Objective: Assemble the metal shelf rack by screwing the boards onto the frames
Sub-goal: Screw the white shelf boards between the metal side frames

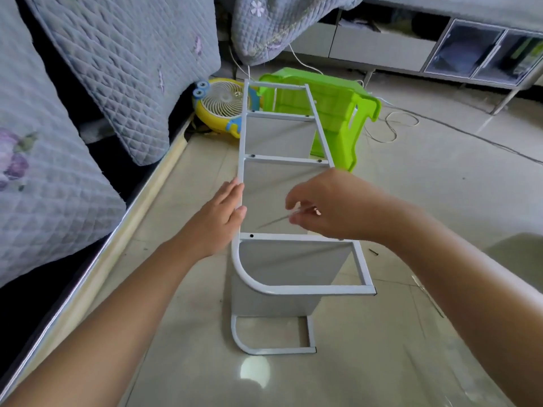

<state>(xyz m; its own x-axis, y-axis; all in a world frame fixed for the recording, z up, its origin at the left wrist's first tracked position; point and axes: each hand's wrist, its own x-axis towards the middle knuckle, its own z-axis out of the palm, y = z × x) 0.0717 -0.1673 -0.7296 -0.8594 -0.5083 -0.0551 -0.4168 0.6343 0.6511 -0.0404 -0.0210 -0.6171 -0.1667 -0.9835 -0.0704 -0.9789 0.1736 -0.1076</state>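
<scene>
On top of the rack's upper frame (293, 237) my flat left hand (219, 217) steadies the nine-o'clock rail, right hand (326, 205) pinching a thin tool (276, 220); next, the near crossbar's screw hole (251, 235)

Two white metal frames (305, 289), perhaps three grey boards (282, 271), one green stool (338, 118), one yellow fan (223, 104), two hands (219, 218)

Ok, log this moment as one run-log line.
left hand: flat against upper frame rail | right hand: pinching thin tool, blurred | boards: between frames | rack: on its side on floor
</scene>
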